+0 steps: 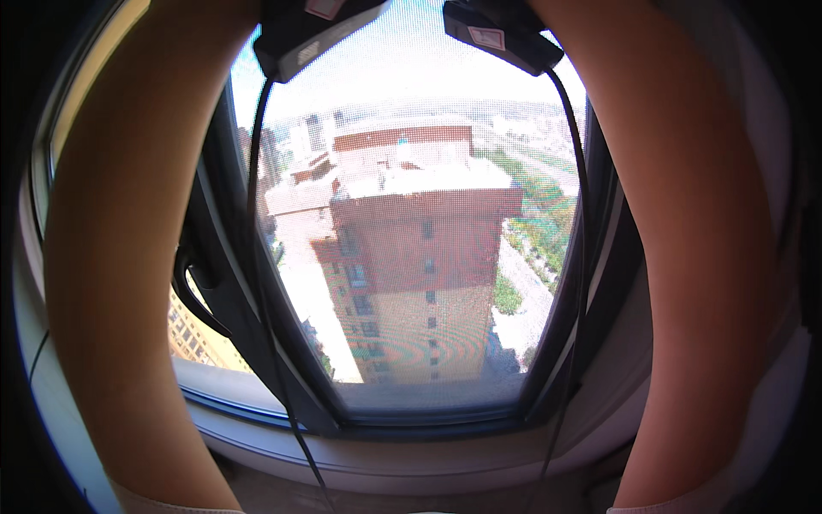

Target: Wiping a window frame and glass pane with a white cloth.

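Observation:
Both my hands are out of view past the top edge; only my raised forearms show, one along each side. Black boxy devices, the left one and the right one, sit at the wrists at the top, each bearing a label. From each a thin black cable hangs down, the left cable and the right cable. Between my arms stands a window with a fine mesh insect screen in a dark frame. A dark window handle is on the left frame, partly behind my left forearm.
A pale windowsill runs below the frame. Through the mesh, far below, are a tall brick and beige building, trees and a bright sky. Another window pane lies to the left, showing a yellowish building.

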